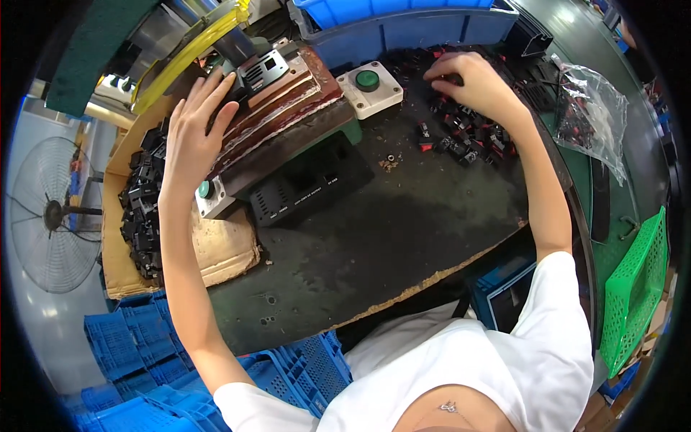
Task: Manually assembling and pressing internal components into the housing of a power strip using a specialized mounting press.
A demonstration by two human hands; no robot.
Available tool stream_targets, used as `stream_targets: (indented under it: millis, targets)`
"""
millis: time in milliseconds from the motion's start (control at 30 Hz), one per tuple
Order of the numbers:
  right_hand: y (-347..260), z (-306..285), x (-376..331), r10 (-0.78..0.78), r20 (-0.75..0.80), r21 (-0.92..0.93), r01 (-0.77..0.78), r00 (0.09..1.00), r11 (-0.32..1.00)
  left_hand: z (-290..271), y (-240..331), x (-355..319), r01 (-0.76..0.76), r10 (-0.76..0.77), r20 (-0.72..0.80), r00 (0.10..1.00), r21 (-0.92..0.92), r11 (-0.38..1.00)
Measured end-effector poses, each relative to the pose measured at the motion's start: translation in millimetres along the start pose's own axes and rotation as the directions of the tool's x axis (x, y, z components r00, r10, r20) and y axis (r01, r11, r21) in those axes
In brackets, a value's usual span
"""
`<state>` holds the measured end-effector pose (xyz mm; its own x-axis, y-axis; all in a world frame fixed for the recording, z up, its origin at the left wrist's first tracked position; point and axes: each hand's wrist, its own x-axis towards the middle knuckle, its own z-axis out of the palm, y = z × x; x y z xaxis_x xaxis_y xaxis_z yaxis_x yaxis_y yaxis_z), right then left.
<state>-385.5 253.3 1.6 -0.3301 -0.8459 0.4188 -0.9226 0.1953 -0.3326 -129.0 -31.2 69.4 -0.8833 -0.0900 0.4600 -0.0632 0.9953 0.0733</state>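
Observation:
My left hand [193,129] reaches up to the press fixture, fingers spread, their tips touching a black perforated metal panel [263,70] lying on the brown stepped block [288,101]. My right hand [471,81] is curled down into a pile of small black and red switch parts [468,140] on the dark worktop; whether it grips one is hidden by the fingers. A second black panel [311,186] lies flat in front of the fixture.
A green push button in a white box [368,85] stands between the hands, a smaller one [209,194] near my left wrist. A cardboard box of black parts [144,209] is left, a blue crate [403,25] behind, a plastic bag [586,108] and green basket [637,288] right.

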Motion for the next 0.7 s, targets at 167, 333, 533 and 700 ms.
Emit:
stream_targets:
  millis: [167, 333, 533, 700]
  targets:
    - [-16.6, 15.1, -8.1, 0.121, 0.078, -0.127, -0.111, 0.99, 0.986, -15.2, 35.0, -23.1, 0.168, -0.187, -0.283, 0.941, -0.089, 0.982]
    - [-20.8, 18.4, -7.2, 0.13, 0.123, -0.236, -0.098, 0.984, 0.967, -19.0, 27.3, -79.6, 0.302, -0.302, -0.308, 0.902, -0.049, 0.952]
    - [-17.9, 17.4, -1.1, 0.074, -0.155, -0.068, -0.086, 0.985, 0.994, -9.6, 14.4, -123.0, 0.378, -0.395, -0.237, 0.888, -0.113, 0.919]
    - [-24.1, 6.1, 7.3, 0.084, -0.082, 0.36, -0.049, 0.993, 0.932, 7.5, 11.3, -128.5, 0.281, -0.283, -0.206, 0.937, -0.041, 0.959]
